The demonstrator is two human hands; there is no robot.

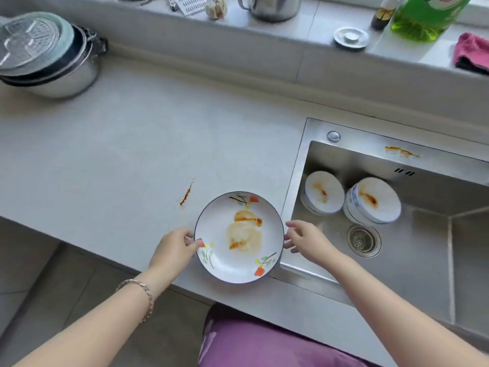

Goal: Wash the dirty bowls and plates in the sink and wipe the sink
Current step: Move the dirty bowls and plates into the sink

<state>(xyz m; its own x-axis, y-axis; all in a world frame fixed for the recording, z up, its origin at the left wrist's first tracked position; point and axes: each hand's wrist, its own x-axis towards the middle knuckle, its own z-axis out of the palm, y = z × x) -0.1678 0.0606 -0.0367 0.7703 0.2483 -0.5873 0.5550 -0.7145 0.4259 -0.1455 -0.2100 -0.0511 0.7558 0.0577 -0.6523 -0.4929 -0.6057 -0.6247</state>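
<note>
Purple clothing (264, 345) fills the near bottom edge, and both bare forearms reach forward from it. A bracelet (143, 290) circles the left wrist. The left hand (174, 247) grips the plate (225, 266) at its left rim, with the thumb (195, 243) on top and the fingers curled beneath. The right hand (307, 239) is at the right rim with its fingers (289, 245) loosely spread and nearly straight; I cannot tell whether they touch the rim.

The plate, white with a dark rim, flower prints and a brown smear in the middle, is at the desk's (132, 144) front edge, just beside the sink (423, 274). I cannot tell whether it rests there or is lifted. A brown streak (186, 194) marks the desk to its left.

In the sink two stained bowls, one on the left (324, 192) and one on the right (375, 200), lean side by side behind the drain (363, 240). A smear (401, 151) marks the sink's back rim.

A lidded pot (50, 54) stands far left. On the ledge beyond are a plug (351, 37), a green bottle (426, 14) and a pink cloth (472, 53).
</note>
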